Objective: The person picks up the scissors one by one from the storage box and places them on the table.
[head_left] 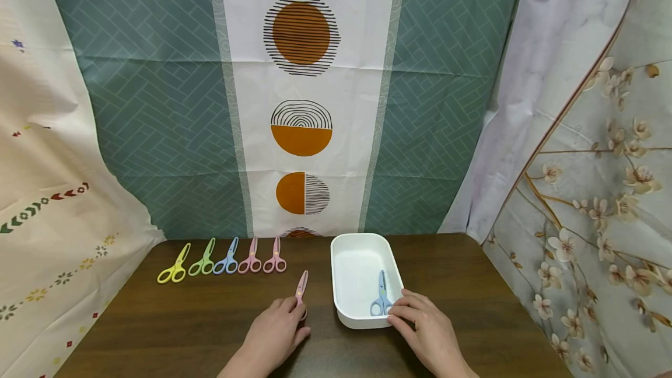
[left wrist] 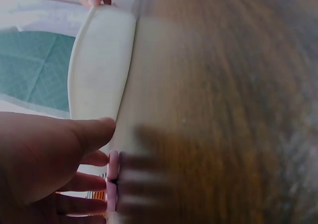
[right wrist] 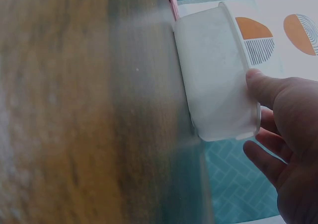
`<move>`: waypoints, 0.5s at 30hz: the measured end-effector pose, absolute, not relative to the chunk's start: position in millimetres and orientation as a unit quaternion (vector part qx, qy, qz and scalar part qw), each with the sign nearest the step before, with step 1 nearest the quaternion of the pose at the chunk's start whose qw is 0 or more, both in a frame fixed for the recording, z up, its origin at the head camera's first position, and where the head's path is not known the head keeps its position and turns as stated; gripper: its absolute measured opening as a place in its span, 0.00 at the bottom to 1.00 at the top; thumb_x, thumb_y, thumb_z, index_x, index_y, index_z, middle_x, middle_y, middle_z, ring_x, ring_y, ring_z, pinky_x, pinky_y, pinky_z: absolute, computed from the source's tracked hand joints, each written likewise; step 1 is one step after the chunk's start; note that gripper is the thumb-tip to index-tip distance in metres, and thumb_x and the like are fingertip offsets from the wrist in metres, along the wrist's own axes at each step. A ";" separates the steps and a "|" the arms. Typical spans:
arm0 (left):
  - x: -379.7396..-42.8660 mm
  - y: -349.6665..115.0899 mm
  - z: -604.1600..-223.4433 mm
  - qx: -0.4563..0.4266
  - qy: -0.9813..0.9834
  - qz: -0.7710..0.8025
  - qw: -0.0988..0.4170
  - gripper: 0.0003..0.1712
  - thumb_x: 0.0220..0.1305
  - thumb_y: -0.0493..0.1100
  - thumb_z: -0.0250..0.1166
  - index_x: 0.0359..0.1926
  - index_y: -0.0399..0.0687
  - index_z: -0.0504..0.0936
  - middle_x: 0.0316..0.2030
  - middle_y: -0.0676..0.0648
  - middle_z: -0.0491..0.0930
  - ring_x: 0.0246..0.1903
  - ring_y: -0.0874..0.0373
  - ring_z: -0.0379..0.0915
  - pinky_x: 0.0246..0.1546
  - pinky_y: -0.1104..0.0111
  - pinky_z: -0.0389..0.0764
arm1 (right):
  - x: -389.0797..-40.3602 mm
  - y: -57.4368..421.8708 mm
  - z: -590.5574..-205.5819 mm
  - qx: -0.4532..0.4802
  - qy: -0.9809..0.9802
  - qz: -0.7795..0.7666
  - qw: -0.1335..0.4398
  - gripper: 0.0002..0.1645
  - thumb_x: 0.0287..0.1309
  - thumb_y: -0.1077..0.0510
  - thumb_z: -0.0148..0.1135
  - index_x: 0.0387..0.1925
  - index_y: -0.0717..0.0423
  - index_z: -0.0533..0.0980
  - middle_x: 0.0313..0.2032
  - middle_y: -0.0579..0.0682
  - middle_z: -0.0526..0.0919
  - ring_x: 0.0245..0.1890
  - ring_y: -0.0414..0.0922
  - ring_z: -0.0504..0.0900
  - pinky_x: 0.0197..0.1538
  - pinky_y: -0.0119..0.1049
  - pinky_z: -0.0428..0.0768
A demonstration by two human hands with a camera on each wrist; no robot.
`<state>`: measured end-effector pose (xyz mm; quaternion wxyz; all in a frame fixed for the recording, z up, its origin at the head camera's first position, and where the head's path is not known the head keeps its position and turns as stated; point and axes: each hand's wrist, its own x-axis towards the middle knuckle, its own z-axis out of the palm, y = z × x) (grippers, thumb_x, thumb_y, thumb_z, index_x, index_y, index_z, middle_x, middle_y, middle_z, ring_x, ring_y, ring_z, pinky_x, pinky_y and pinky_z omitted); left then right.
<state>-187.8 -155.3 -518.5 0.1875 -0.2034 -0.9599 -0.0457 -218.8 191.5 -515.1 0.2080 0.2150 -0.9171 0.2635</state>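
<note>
Pink scissors point(head_left: 301, 286) lie on the table with the blades pointing away from me. My left hand point(head_left: 275, 328) reaches over their handle loops, and its fingertips touch the pink handle point(left wrist: 113, 164) while the thumb stays apart from it. To the right is a white plastic tray point(head_left: 362, 249), with blue scissors point(head_left: 382, 293) inside near its front right corner. My right hand point(head_left: 422, 325) holds the tray at that corner, thumb at the front rim and fingers along the right side. In the right wrist view the thumb of the right hand point(right wrist: 293, 105) overlaps the tray's rim.
Along the back left of the brown table point(head_left: 210, 319) is a row of scissors: yellow scissors point(head_left: 175, 264), green scissors point(head_left: 203, 258), blue scissors point(head_left: 227, 258), pink scissors point(head_left: 251, 258) and more pink scissors point(head_left: 275, 258). Patterned curtains point(head_left: 157, 104) hang behind and at both sides.
</note>
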 end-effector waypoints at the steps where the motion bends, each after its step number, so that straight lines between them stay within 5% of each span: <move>1: -187.0 -155.5 -518.6 -0.210 -0.959 -0.040 0.189 0.22 0.65 0.56 0.80 0.48 0.47 0.86 0.48 0.43 0.84 0.48 0.43 0.83 0.47 0.49 0.87 | -218.9 191.5 -515.3 0.215 -0.917 0.264 0.208 0.09 0.60 0.50 0.85 0.35 0.30 0.89 0.47 0.31 0.90 0.69 0.41 0.82 0.62 0.51 0.85; 8: -183.7 -155.2 -521.4 -0.228 -0.957 -0.013 0.182 0.30 0.69 0.64 0.75 0.60 0.49 0.87 0.56 0.41 0.85 0.55 0.40 0.82 0.55 0.45 0.83 | -219.9 191.7 -517.0 0.219 -0.916 0.256 0.217 0.08 0.60 0.49 0.85 0.34 0.31 0.90 0.46 0.28 0.88 0.67 0.42 0.83 0.61 0.51 0.86; 15: -182.6 -150.6 -523.4 -0.220 -0.958 -0.009 0.183 0.33 0.69 0.65 0.74 0.61 0.47 0.88 0.57 0.38 0.85 0.56 0.40 0.83 0.57 0.46 0.82 | -220.9 191.9 -517.1 0.210 -0.921 0.259 0.202 0.10 0.59 0.48 0.85 0.34 0.27 0.89 0.46 0.25 0.87 0.68 0.41 0.81 0.63 0.50 0.85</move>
